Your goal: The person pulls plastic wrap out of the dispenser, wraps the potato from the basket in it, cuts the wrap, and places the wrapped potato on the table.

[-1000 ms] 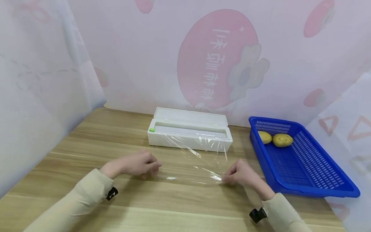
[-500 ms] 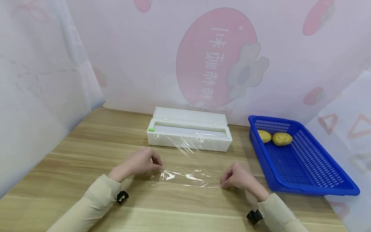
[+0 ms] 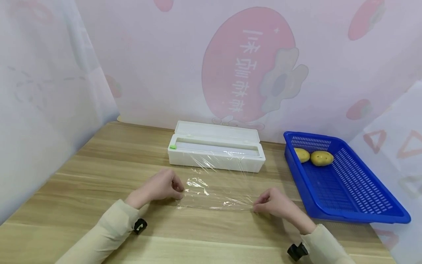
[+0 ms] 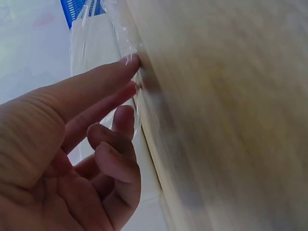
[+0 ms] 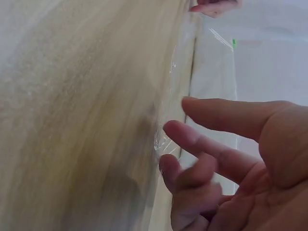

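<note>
A clear sheet of plastic wrap (image 3: 214,200) stretches from the front of a white wrap dispenser box (image 3: 215,161) toward me, low over the wooden table. At its near left corner, my left hand (image 3: 163,187) pinches the film with thumb and forefinger; its other fingers curl loosely in the left wrist view. My right hand (image 3: 277,205) holds the near right corner at its fingertips. In the right wrist view, bunched film (image 5: 159,142) lies against the fore and middle fingertips, with the thumb a little apart. The box's lid (image 3: 215,131) is tipped back, and a green slider (image 3: 173,147) sits at its left end.
A blue plastic basket (image 3: 310,198) stands on the right of the table (image 3: 108,161), with two potatoes (image 3: 321,158) at its far left end. Behind the box hangs a pink and white printed cloth (image 3: 158,69), which also covers both sides.
My left hand has moved slightly right and taken hold of the film's left corner. The near edge of the wrap now spans between both hands. The right hand has barely moved.
</note>
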A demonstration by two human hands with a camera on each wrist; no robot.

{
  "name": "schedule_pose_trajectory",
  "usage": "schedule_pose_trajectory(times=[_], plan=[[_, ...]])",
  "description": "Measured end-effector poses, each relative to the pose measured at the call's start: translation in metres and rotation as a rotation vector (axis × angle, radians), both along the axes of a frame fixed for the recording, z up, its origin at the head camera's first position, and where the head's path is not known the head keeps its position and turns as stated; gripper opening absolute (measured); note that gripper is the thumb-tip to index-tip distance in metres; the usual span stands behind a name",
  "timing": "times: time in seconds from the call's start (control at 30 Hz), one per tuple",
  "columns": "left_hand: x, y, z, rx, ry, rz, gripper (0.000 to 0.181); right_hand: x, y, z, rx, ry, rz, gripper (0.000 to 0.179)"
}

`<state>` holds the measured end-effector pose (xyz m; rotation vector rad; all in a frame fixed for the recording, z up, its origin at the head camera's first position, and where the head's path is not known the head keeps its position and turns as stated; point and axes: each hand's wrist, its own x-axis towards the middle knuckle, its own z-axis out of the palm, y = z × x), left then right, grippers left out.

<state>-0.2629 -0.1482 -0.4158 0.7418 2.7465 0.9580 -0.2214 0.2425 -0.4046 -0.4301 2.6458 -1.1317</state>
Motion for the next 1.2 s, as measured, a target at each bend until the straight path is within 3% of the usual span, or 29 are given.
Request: schedule_pose_trajectory(times=[0.13, 0.3, 0.43, 0.6, 0.87, 1.2], plan=[[-0.001, -0.001, 0.001, -0.01, -0.02, 0.008, 0.02, 0.007, 0.005, 0.005, -0.08, -0.099, -0.102, 0.017], [0.001, -0.002, 0.006, -0.02, -0.033, 0.008, 0.022, 0.014, 0.01, 0.008, -0.269, -0.191, -0.282, 0.038], [0.002, -0.002, 0.01, -0.037, -0.021, 0.01, 0.023, 0.015, 0.014, 0.006, -0.366, -0.202, -0.399, 0.043], [0.002, -0.001, 0.011, -0.07, -0.012, 0.019, 0.024, 0.016, 0.017, 0.005, -0.454, -0.211, -0.488, 0.042], [0.001, 0.0, 0.01, -0.086, -0.022, 0.019, 0.024, 0.023, 0.012, 0.014, -0.603, -0.163, -0.572, 0.032], [0.004, 0.0, 0.012, -0.1, -0.037, 0.045, 0.023, 0.02, 0.01, 0.045, -0.583, -0.112, -0.53, 0.017]])
